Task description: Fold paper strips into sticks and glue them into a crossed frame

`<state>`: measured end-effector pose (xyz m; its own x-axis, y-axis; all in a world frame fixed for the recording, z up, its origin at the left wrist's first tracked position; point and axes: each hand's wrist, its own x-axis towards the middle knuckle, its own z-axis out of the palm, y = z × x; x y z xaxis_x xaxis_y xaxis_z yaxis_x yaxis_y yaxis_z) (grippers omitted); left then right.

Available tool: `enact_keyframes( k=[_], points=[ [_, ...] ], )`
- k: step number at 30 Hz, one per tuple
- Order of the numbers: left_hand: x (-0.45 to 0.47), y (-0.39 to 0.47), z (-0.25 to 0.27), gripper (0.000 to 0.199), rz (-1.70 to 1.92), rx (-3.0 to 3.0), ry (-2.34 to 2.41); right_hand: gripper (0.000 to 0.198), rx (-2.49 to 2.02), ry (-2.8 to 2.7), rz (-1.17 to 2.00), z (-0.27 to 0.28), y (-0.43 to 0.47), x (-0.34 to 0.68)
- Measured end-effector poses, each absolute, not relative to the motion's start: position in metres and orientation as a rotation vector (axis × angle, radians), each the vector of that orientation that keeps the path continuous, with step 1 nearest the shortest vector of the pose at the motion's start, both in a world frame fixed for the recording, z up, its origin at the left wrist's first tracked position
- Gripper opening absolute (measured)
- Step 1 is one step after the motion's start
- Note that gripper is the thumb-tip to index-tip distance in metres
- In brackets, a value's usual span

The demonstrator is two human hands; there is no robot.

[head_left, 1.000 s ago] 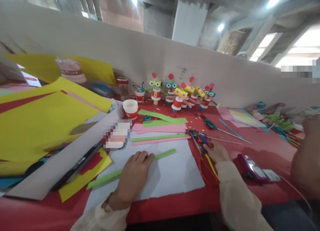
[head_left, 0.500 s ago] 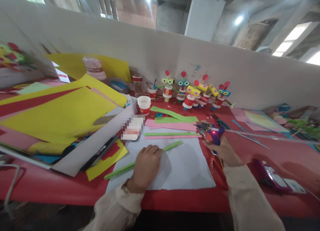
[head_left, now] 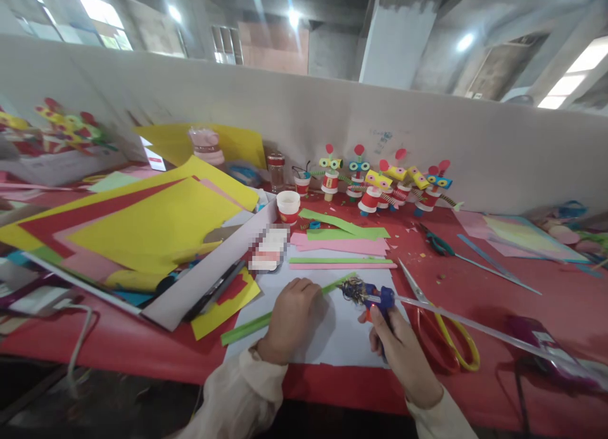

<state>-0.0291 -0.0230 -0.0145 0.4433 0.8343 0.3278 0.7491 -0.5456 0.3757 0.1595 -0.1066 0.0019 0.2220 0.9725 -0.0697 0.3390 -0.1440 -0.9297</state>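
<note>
My left hand [head_left: 293, 315] is closed and presses a green paper strip [head_left: 249, 328] onto the white paper sheets [head_left: 327, 337]. Its fingertips are hidden under the curled knuckles. My right hand [head_left: 403, 350] is wrapped round a purple glue gun [head_left: 380, 299] with a long clear glue stick coming out of its back. Dark, tangled residue surrounds the nozzle, which points left at the strip's far end; whether they touch I cannot tell. Scissors [head_left: 453, 341] with red and yellow handles lie to the right of that hand. One green and one pink strip [head_left: 342, 266] lie side by side farther back.
Paper-cup robot figures [head_left: 375, 198] stand along the partition. A white cup [head_left: 288, 204] and a phone-like pixelated object [head_left: 270, 248] are left of centre. A box piled with coloured paper [head_left: 156, 223] fills the left. Green-handled pliers [head_left: 439, 244] lie at right, near a purple device [head_left: 546, 350].
My right hand has brought the glue gun from the right of the sheets to over them, near the green strip, uncovering the scissors. My left hand stays on the strip. The view shifts slightly.
</note>
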Motion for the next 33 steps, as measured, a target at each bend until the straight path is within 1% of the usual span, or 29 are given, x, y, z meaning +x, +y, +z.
enact_keyframes(
  k=[3, 5, 9, 14, 18, 23, 33],
  points=[
    [-0.031, -0.023, -0.017, 0.039, 0.741, 2.486, 1.370, 0.044, -1.728, -1.300, 0.908, 0.007, -0.105, 0.153],
    [-0.031, -0.023, -0.019, 0.043, 0.755, 2.469, 1.392, 0.043, -1.750, -1.329, 0.914, 0.009, -0.104, 0.148],
    [-0.031, -0.024, -0.020, 0.037, 0.774, 2.450, 1.459, 0.042, -1.758, -1.367, 0.960, 0.011, -0.102, 0.139],
    [-0.031, -0.025, -0.017, 0.027, 0.769, 2.463, 1.486, 0.042, -1.845, -1.411, 0.879, 0.010, -0.100, 0.140],
    [-0.031, -0.025, -0.014, 0.023, 0.768, 2.452, 1.468, 0.043, -1.887, -1.409, 0.844, 0.012, -0.098, 0.143],
    [-0.031, -0.026, -0.013, 0.022, 0.766, 2.462, 1.469, 0.042, -1.864, -1.398, 0.866, 0.014, -0.097, 0.146],
    [-0.032, -0.025, -0.013, 0.021, 0.778, 2.452, 1.430, 0.039, -1.796, -1.283, 0.776, 0.003, -0.087, 0.166]
  ],
)
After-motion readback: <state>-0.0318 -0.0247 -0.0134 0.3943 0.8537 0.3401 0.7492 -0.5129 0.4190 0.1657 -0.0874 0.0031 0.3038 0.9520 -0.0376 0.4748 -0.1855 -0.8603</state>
